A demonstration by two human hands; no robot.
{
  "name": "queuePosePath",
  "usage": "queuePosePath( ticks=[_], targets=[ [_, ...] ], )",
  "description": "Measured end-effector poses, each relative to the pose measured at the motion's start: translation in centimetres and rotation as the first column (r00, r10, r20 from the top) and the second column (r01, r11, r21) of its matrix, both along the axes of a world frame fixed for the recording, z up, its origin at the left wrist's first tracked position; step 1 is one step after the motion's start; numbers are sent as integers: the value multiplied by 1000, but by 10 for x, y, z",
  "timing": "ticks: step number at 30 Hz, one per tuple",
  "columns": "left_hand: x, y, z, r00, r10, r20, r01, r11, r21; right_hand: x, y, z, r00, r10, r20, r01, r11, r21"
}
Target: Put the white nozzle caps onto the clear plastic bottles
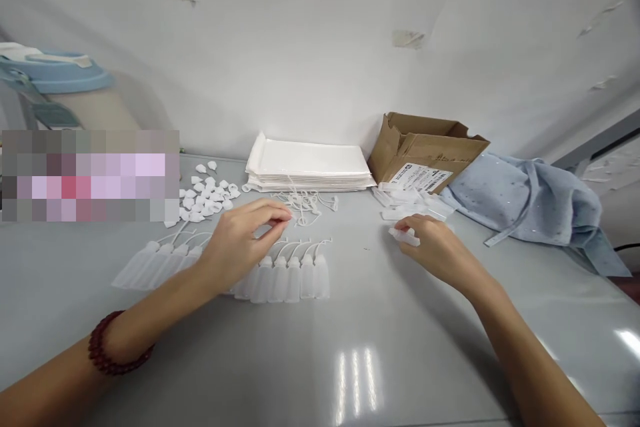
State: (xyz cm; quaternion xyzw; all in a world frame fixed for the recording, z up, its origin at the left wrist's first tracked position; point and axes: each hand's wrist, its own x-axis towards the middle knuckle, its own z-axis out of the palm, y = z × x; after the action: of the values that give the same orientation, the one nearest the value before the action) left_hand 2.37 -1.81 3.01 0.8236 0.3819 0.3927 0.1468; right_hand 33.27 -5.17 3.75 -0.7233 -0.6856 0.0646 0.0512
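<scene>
My left hand (240, 237) is pinched, thumb against fingers, just in front of a small heap of thin white tubes (311, 203). Whether a tube is between its fingertips I cannot make out. My right hand (434, 243) grips a small translucent plastic bottle (404, 236) above the table. Behind it lies a pile of similar clear bottles (413, 197). Partly hidden under my left forearm, a row of translucent bottles (294, 279) lies side by side, with thin tubes curving from their necks. White caps (207, 195) are scattered to the left of the tubes.
Against the wall lies a stack of white trays or sheets (310, 159). An open cardboard box (430, 147) stands to its right, beside a light blue cloth (530, 203). A blue-lidded jug (75, 80) stands at the left, partly behind a blurred patch. The grey table (280, 367) is glossy.
</scene>
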Motion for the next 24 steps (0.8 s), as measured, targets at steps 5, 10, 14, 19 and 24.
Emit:
queuePosePath(
  ticks=[5,10,14,19,24],
  targets=[
    [3,-5,5,976,118,182,-87,981,-171,-18,-8,3,979,118,-169,-89,982,168],
    [11,-20,7,983,-10,183,0,998,57,-54,-28,7,805,360,-472,-274,930,244],
    [21,-36,5,973,-162,162,125,968,217,-79,-45,6,624,436,-648,-336,899,282],
    [27,-48,0,940,-295,169,256,942,216,-87,-54,4,566,392,-725,-328,914,239],
    [28,-46,-1,944,-286,164,257,950,179,-85,-54,3,538,268,-799,-233,958,165]
  ],
)
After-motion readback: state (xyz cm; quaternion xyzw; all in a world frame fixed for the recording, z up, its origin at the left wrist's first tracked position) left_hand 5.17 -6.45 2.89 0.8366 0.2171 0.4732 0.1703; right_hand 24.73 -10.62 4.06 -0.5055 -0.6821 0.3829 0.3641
